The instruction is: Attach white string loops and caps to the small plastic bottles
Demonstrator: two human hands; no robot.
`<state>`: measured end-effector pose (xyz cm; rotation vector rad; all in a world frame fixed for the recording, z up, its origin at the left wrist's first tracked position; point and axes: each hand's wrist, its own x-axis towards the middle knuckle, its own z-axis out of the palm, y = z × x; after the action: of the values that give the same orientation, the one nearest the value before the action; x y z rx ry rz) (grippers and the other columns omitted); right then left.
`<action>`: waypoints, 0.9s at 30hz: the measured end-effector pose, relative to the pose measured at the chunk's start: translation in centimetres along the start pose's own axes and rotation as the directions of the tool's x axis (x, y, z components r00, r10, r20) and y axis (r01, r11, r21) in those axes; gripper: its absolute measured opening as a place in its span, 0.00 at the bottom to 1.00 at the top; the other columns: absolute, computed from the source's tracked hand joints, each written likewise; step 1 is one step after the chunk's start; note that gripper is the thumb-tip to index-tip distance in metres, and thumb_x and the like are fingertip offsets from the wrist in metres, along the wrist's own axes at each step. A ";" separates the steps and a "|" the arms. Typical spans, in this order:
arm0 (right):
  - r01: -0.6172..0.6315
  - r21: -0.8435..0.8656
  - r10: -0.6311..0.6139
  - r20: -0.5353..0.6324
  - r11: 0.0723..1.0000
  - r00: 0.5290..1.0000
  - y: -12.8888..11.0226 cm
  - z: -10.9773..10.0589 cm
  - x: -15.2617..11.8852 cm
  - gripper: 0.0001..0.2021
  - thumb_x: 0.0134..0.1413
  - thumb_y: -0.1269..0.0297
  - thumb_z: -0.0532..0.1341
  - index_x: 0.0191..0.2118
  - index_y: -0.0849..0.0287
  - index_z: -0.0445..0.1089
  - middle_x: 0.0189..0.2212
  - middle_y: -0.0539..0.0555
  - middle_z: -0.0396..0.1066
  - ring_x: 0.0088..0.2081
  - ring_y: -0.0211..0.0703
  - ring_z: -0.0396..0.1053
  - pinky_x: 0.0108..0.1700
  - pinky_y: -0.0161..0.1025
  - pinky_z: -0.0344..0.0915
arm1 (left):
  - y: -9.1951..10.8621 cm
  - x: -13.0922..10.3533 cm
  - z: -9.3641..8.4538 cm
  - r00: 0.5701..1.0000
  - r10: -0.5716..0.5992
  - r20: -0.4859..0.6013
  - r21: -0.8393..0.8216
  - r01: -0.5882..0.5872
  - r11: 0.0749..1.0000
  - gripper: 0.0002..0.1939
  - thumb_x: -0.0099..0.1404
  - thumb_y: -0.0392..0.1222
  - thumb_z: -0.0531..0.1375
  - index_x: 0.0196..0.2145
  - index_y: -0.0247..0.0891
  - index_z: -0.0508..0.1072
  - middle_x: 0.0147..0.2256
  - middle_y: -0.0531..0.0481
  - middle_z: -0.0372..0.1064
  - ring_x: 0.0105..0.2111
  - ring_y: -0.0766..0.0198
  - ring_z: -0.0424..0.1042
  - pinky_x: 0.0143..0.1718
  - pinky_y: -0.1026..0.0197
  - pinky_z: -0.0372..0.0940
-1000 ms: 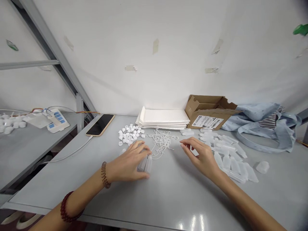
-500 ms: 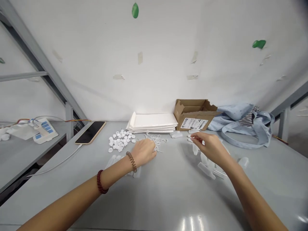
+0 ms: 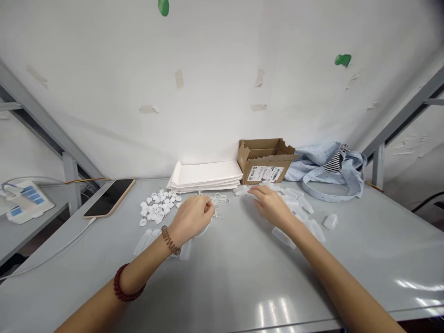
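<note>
My left hand is closed in a loose fist just above the table, beside a small pile of thin white looped pieces. Its curled fingers hide whatever they may hold; a thin white curved strand shows beneath them. To its left lies a heap of small white caps. Several translucent plastic tubes lie partly behind the left wrist. My right hand is open, its fingers stretched toward a small translucent bottle. More translucent bottles lie around and under it.
White padded envelopes are stacked against the wall, beside an open cardboard box. A light-blue cloth bag lies at the right. A phone with a charging cable and a power strip are at the left.
The view has turned to the right. My left hand has shifted slightly off the looped pieces, still closed. My right hand has moved left toward the small bottle by the box, its fingers stretching out.
</note>
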<state>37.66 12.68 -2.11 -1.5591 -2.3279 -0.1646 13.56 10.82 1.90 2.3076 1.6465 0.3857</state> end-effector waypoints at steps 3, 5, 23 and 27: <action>0.058 -0.025 -0.057 0.040 0.998 0.998 -0.5 1.9 0.9 0.19 0.52 0.82 0.52 0.47 0.61 0.69 0.51 0.59 0.68 0.50 0.52 0.64 0.45 0.45 0.62 | 0.2 -1.3 -0.1 1.000 0.027 0.004 -0.152 -0.026 0.988 0.13 0.61 0.40 0.49 0.22 0.38 0.66 0.21 0.54 0.65 0.23 0.65 0.63 0.24 0.64 0.52; 0.081 -0.036 -0.079 0.055 0.996 0.995 -0.5 2.5 1.2 0.20 0.52 0.83 0.51 0.47 0.61 0.69 0.51 0.59 0.68 0.49 0.52 0.64 0.45 0.45 0.62 | 0.2 -2.1 -0.4 0.999 0.038 0.029 -0.262 -0.029 0.965 0.13 0.61 0.42 0.50 0.22 0.37 0.66 0.21 0.55 0.64 0.23 0.66 0.61 0.25 0.64 0.53; 0.078 0.050 -0.078 0.011 0.996 0.997 0.7 2.4 1.1 0.13 0.52 0.80 0.54 0.40 0.64 0.71 0.35 0.61 0.72 0.39 0.52 0.64 0.40 0.47 0.64 | -0.8 -2.7 -1.5 0.918 0.099 0.383 -0.789 0.269 0.553 0.13 0.59 0.46 0.59 0.24 0.35 0.74 0.21 0.55 0.59 0.24 0.69 0.56 0.26 0.65 0.53; 0.175 0.265 -0.149 -0.113 0.948 0.982 -2.0 -0.2 -0.1 0.12 0.57 0.74 0.55 0.46 0.58 0.66 0.40 0.56 0.72 0.43 0.48 0.65 0.43 0.44 0.66 | -0.8 -2.7 -1.2 0.909 0.115 0.401 -0.802 0.287 0.524 0.13 0.59 0.45 0.59 0.23 0.35 0.73 0.21 0.55 0.60 0.23 0.70 0.56 0.26 0.65 0.53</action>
<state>35.90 11.74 -1.82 -1.2032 -2.2916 0.0464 11.56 8.56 2.56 1.3917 0.9840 0.4971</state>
